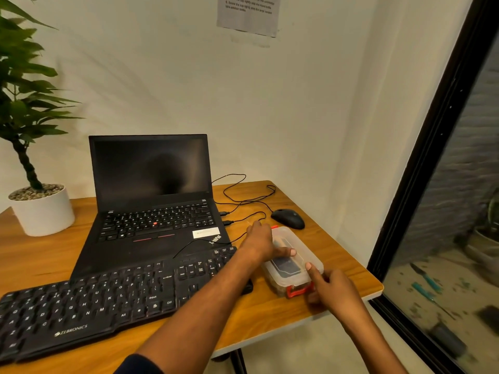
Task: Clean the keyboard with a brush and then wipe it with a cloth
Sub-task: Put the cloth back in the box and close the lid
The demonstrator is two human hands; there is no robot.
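Observation:
A black keyboard [89, 300] lies across the front left of the wooden table [270, 319]. To its right sits a clear plastic box [299, 255] with red clasps and a dark object dimly visible inside. My left hand [260, 240] rests on the box's left side, thumb laid across the lid. My right hand [330, 290] holds the box's near right corner, thumb on the lid and fingers curled by the red clasp [298, 291]. No brush or cloth shows plainly.
An open black laptop [154, 195] stands behind the keyboard, with cables [243, 195] trailing right to a black mouse [288, 218]. A potted plant [40, 206] fills the back left corner. The table's right edge lies close to a dark-framed glass panel [432, 171].

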